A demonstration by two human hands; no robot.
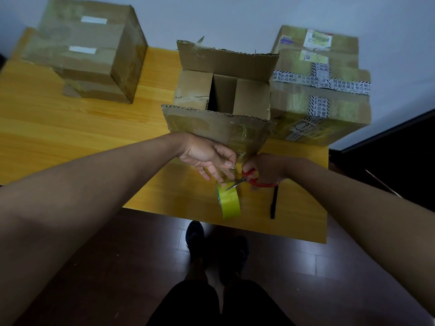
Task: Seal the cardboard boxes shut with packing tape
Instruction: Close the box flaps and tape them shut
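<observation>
Left hand (207, 156) pinches the thin, clingy tape (229, 202) taut while the right hand (266, 169) grips scissors (249, 181) — hold near the cut or it'll curl.

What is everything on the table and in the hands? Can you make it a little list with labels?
left hand: pinches a strip of tape pulled from the roll
right hand: holds the red scissors, blades at the tape
tape roll: yellow-green, hanging at the table's near edge
open box: middle, two long flaps up, inner flaps folded in
left boxes: stacked, closed
right boxes: stacked, taped, with labels
black pen-like thing: lying near the table's near edge
table: yellow wood
</observation>
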